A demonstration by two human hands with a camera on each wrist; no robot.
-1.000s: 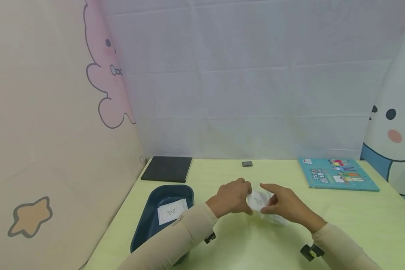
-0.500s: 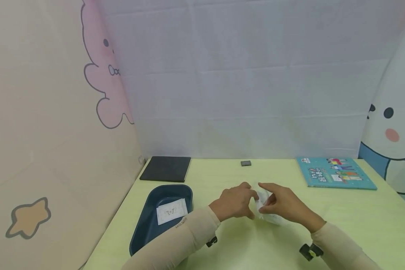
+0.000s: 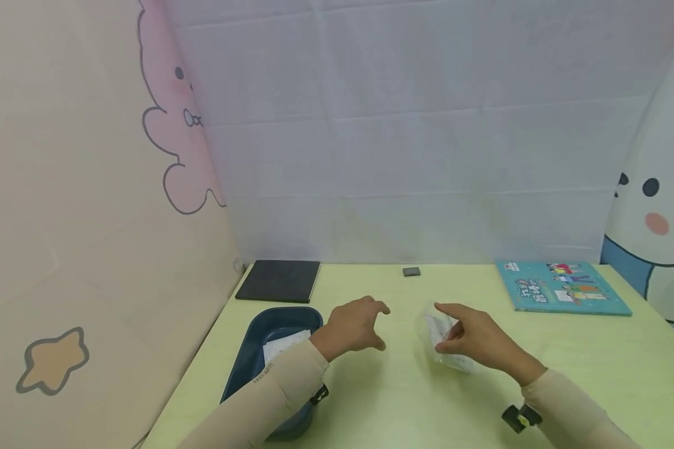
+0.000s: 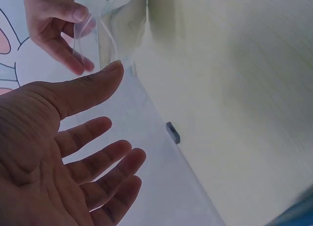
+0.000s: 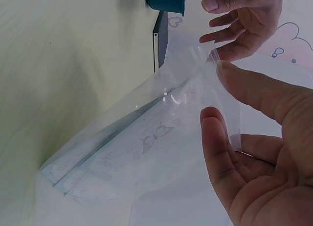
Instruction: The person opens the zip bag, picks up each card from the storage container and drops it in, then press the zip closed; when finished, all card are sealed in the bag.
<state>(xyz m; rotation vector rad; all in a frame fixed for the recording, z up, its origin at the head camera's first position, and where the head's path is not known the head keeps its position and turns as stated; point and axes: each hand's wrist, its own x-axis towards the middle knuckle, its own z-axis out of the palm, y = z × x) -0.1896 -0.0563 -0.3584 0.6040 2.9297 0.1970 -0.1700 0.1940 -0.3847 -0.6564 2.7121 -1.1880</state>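
The right hand [image 3: 480, 340] was pinching the edge of a clear bag [image 5: 193, 68], with its thumb and fingers bent around the plastic. The left hand [image 3: 351, 327] had its fingers loosely spread and its thumb held apart from them. It was up in the air just to the right of the blue tray [image 3: 249, 358]. The bag was farther to the right of the tray. Flat white packets [image 5: 156, 138] showed inside it, and the front one had a faint butterfly on it. I couldn't tell if the bottom of the bag touched the yellow table [image 3: 393, 405].

The arms had cream sleeves [image 3: 269, 393]. The left one went across the tray and hid some of it. Something flat and white [image 3: 281, 343] lay in the tray, partly covered up. A black book [image 3: 278, 280] lay just behind the tray. A little gray thing [image 3: 411, 272] was behind the tray and off to the right. A blue picture book [image 3: 561, 288] with cartoon people lay far to the right of the tray.
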